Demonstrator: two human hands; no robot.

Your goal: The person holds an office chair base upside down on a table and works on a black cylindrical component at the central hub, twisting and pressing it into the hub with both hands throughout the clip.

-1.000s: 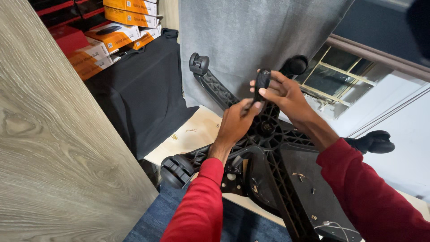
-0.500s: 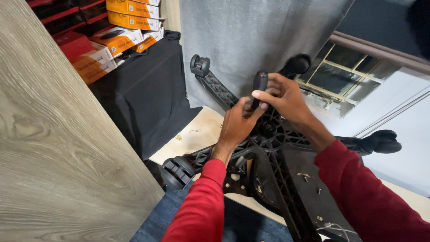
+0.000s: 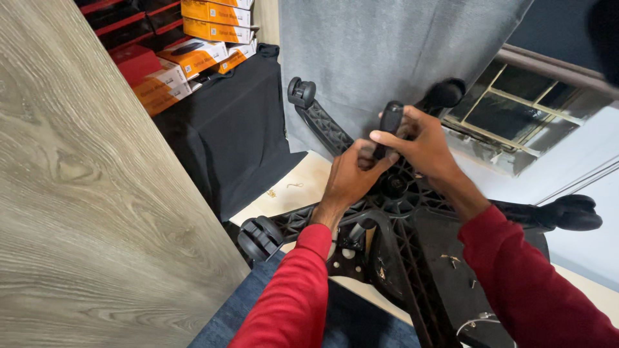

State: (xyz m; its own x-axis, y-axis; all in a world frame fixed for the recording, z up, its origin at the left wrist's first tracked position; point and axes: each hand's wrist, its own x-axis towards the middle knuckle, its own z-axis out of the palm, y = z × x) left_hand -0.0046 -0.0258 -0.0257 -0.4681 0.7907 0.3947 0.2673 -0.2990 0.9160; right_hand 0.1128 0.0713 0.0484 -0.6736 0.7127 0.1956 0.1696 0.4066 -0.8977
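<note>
Two hands meet above the hub of the black chair base (image 3: 400, 193). The right hand (image 3: 422, 145) grips a small black part (image 3: 390, 122) just over that hub; the left hand (image 3: 351, 174) pinches its lower end. Casters (image 3: 301, 92) cap the base's arms. Left of the base stand a black-draped stand (image 3: 232, 135), orange boxes (image 3: 200, 32) and a wood panel (image 3: 84, 193).

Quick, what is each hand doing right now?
Left hand: closed, fingers pinching at the hub of the black chair base.
Right hand: closed around a black caster.
</note>
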